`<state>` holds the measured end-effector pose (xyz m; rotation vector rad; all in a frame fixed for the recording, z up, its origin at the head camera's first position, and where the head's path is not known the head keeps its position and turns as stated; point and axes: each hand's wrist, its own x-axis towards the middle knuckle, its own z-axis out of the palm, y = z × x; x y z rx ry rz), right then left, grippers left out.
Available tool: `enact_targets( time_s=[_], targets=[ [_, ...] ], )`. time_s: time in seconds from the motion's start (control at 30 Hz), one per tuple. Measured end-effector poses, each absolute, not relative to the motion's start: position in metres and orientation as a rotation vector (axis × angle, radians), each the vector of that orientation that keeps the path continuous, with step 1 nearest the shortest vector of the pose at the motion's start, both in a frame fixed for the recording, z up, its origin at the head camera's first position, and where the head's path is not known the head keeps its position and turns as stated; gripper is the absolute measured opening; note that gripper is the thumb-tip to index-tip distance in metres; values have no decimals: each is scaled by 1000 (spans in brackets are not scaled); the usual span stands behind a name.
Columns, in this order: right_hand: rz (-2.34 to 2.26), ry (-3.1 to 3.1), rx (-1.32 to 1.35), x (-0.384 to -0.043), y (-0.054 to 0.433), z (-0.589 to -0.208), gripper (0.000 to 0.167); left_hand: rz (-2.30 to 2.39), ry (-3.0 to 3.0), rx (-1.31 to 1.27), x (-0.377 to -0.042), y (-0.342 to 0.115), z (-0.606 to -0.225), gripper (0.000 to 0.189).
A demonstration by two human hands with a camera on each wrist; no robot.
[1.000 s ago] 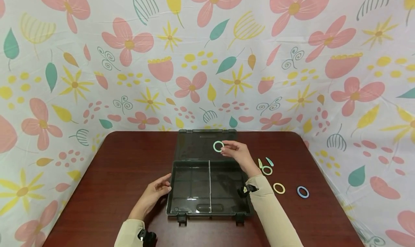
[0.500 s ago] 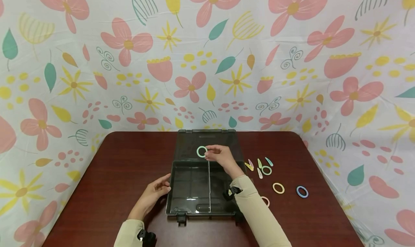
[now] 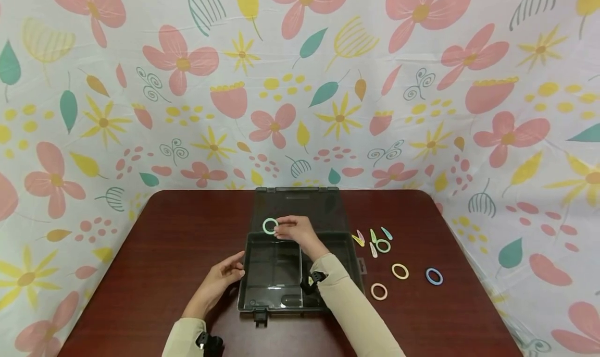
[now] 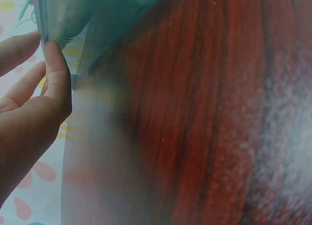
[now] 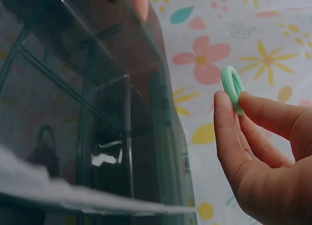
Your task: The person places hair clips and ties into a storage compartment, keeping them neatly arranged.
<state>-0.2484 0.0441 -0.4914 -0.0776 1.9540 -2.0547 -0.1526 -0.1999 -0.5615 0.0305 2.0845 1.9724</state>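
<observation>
Had the case point(image 3: 272, 271) on the middle of the tabletop point(image 3: 187, 232), lid point(image 3: 300, 203) toward the far edge, divider point(image 3: 300, 266) inside. Found left hand point(image 3: 217, 280) at the case's left wall, right hand point(image 3: 300, 232) and held ring point(image 3: 264, 226) above the case, toward the lid. Saw hair clips point(image 3: 373, 250) right of the case, far ring point(image 3: 384, 251) just beside them, middle ring point(image 3: 401, 279) before these, near ring point(image 3: 379, 299) nearest the near edge, outer ring point(image 3: 436, 284) toward the right edge.
</observation>
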Motion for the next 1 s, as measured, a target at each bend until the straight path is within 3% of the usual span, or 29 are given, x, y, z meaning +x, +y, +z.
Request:
enact_targets(
  time_s=[1.0],
  targets=[
    [-1995,1966,99,-243,13,-524,26,1986,2102,35,-154,-200,-564,58]
  ],
)
